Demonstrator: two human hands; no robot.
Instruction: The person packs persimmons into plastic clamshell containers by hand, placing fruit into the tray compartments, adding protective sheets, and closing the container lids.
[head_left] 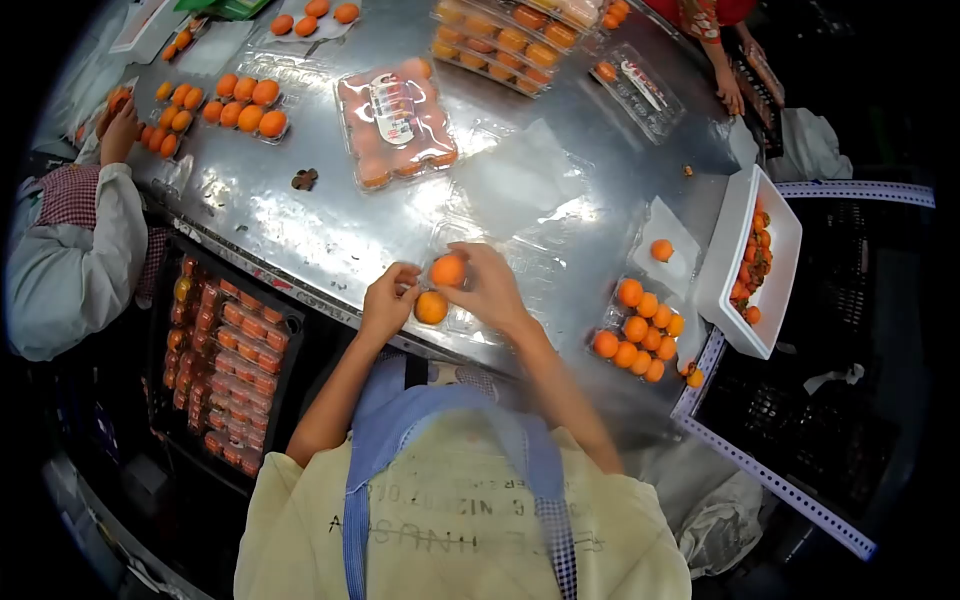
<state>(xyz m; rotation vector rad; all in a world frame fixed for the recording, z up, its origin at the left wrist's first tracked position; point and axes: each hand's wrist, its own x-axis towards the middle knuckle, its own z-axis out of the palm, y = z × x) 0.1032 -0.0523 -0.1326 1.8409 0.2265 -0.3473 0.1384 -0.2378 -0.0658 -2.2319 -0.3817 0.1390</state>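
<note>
Near the front edge of the metal table point(250, 210), two orange fruits lie in a clear plastic tray. My right hand point(488, 288) has its fingers around the upper fruit point(447, 270). My left hand point(390, 300) is just left of the two fruits, its thumb and fingertips pressed together; what they hold, if anything, is too small to name. The lower fruit point(431, 308) sits between my hands. Empty clear trays point(530, 265) lie flat to the right of them.
A closed, labelled fruit pack point(395, 122) lies ahead. Stacked packs point(500, 45) stand beyond it. On the right are loose fruits point(637, 328) and a white box point(780, 215). A black crate point(228, 360) is lower left. Co-workers' hands point(118, 128) show at both sides.
</note>
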